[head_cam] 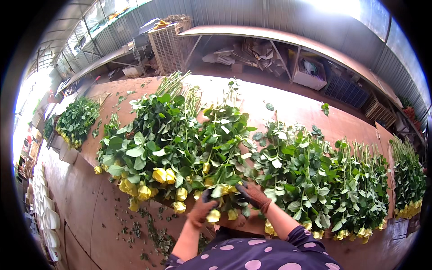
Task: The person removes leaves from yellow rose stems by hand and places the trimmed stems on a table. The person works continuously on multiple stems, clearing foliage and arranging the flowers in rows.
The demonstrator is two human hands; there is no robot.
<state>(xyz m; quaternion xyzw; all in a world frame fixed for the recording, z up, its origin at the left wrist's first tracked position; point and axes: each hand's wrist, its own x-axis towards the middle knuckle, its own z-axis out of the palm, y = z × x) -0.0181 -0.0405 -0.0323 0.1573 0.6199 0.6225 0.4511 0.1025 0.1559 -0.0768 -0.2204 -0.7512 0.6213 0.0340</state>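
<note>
My left hand (pixel 201 210), in a brown work glove with dark fingertips, is at the flower ends of a pile of yellow roses (pixel 219 135). Its thumb and fingers are spread around leaves and blooms, with a yellow rose bloom (pixel 213 216) just below. In a matching glove, my right hand (pixel 253 195) reaches into the same blooms from the right. Its fingertips touch a rose head and are partly hidden by leaves. Whether either hand grips a stem cannot be told. The roses lie on a wooden table (pixel 287 98), blooms towards me and stems pointing away.
More yellow roses (pixel 297 162) lie to the right, another bunch (pixel 77 118) at the far left. Cut leaves (pixel 135 231) litter the floor. White buckets (pixel 50 219) line the left. Behind the table stand a slatted crate (pixel 165 47) and a long shelf (pixel 270 33).
</note>
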